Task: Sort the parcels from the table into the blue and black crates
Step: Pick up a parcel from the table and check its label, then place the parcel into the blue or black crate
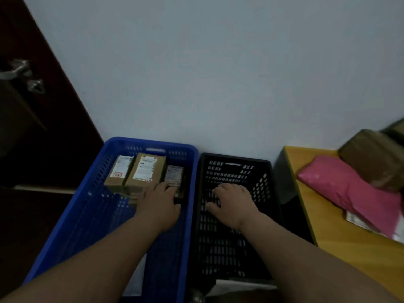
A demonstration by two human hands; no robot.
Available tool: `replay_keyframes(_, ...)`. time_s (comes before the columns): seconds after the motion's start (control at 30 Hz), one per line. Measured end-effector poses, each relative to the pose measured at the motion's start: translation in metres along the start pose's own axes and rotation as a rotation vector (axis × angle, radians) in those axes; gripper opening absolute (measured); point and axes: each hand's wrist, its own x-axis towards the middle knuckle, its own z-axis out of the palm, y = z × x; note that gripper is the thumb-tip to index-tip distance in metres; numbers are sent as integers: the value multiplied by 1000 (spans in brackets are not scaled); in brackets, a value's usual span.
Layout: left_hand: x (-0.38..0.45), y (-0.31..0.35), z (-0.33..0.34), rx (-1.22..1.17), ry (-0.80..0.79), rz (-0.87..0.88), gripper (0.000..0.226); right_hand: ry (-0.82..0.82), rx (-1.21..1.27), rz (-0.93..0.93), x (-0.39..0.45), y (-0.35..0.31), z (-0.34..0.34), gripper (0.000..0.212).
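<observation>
Dim light — a pale wall (218,73) ahead, a dark wooden door (32,138) at left.

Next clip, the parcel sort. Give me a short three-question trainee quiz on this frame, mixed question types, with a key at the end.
1. True or false: the black crate already holds several cardboard boxes.
2. Multiple choice: where does the pink mailer bag lie? A) in the blue crate B) on the wooden table C) in the black crate
3. Fill in: the left hand reaches into the ____ crate, fingers at the smallest of the three labelled cardboard boxes.

Key: 1 false, no parcel shows in it and only the right hand is over it; 2 B; 3 blue.
</observation>
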Motion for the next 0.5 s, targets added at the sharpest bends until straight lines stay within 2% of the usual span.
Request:
replay_keyframes(0.23,-47,56,-1,38,-16,120,60,119,1,109,-103,53,-15,49)
replay_keyframes(0.5,-65,183,3,55,59,256,59,157,68,261,-198,156,-31,45)
